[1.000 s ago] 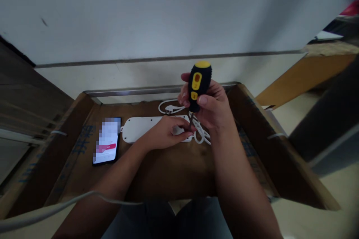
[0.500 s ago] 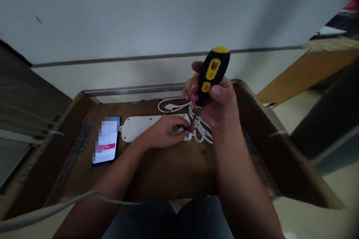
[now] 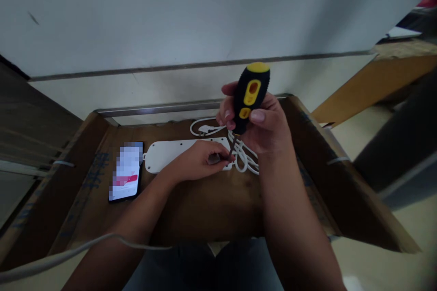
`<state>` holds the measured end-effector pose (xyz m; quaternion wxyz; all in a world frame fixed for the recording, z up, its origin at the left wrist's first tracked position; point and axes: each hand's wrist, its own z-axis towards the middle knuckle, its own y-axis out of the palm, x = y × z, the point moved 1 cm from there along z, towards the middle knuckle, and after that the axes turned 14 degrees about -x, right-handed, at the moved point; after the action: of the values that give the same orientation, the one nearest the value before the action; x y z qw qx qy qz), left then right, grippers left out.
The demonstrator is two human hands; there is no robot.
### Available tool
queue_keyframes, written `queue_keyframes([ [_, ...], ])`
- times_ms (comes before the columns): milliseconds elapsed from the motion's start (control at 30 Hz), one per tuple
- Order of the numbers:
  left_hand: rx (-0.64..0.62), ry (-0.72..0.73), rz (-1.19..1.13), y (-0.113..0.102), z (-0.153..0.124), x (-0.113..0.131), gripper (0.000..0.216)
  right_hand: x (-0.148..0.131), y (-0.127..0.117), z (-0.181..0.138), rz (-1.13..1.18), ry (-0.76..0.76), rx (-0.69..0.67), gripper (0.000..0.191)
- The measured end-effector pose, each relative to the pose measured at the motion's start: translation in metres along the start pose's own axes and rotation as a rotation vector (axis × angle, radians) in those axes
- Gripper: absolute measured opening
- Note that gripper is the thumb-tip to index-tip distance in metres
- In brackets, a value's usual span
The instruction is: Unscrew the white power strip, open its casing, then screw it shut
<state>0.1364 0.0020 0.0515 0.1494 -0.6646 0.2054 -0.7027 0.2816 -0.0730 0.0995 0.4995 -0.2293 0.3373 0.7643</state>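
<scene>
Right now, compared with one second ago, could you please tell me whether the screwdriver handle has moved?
Yes: the screwdriver handle has shifted toward the picture's right, judged against the cardboard tray.

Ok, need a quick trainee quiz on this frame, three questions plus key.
1. Multiple choice: what does the right hand hold?
A) pliers
B) screwdriver
C) scissors

2. True or false: the left hand is nearer the white power strip than the phone.

3. Fill in: the phone lies face ____.

Key: 1 B; 2 true; 3 up.
</scene>
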Motion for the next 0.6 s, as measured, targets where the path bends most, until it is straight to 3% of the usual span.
queue_keyframes([
  [133, -0.005, 0.004, 0.025, 0.0003, 0.0000, -0.0031, 0.017, -0.0012, 0.0005, -0.0007, 0.013, 0.090, -0.037, 0.041],
  [400, 0.028, -0.065, 0.032, 0.0009, 0.0004, -0.0028, 0.020, -0.0082, 0.0096, 0.0004, -0.044, 0.073, -0.034, 0.031],
  [600, 0.043, -0.085, 0.064, 0.0002, 0.0013, -0.0050, 0.022, -0.0034, 0.0044, -0.0002, -0.033, 0.102, -0.042, 0.063],
])
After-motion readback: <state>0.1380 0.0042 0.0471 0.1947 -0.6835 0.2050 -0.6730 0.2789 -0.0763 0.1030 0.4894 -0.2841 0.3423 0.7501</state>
